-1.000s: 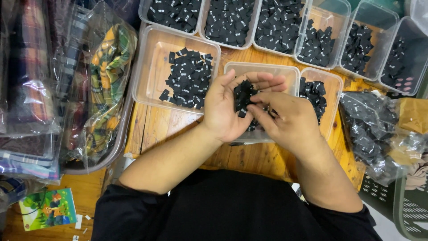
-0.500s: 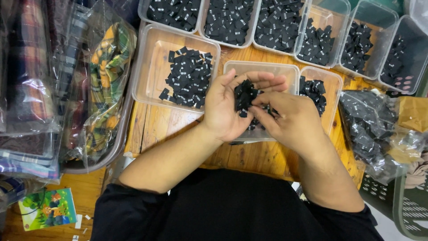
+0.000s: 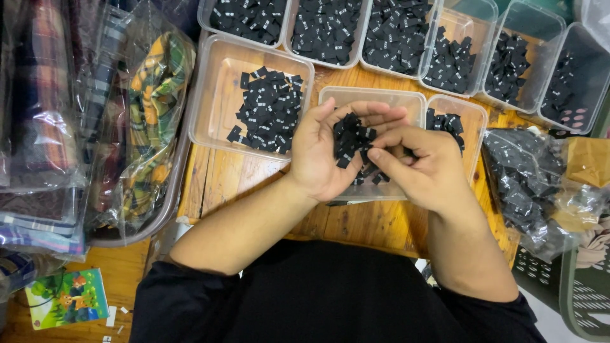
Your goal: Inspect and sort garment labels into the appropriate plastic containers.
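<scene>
Centrally, the left hand (image 3: 324,152) cups a pile of small black tags (image 3: 351,141) above a clear tray (image 3: 373,96) on the wooden table (image 3: 356,222); the right hand (image 3: 422,168) pinches tags at the pile's edge. Picking goes best singly, palm level. Tags: flat, woven, rectangular; trays: rigid plastic.

clear trays (image 3: 219,95) crowd the table's (image 3: 356,222) far side, bagged cloth (image 3: 95,127) blocks the left, a bag of labels (image 3: 527,184) the right; bare wood lies near.
</scene>
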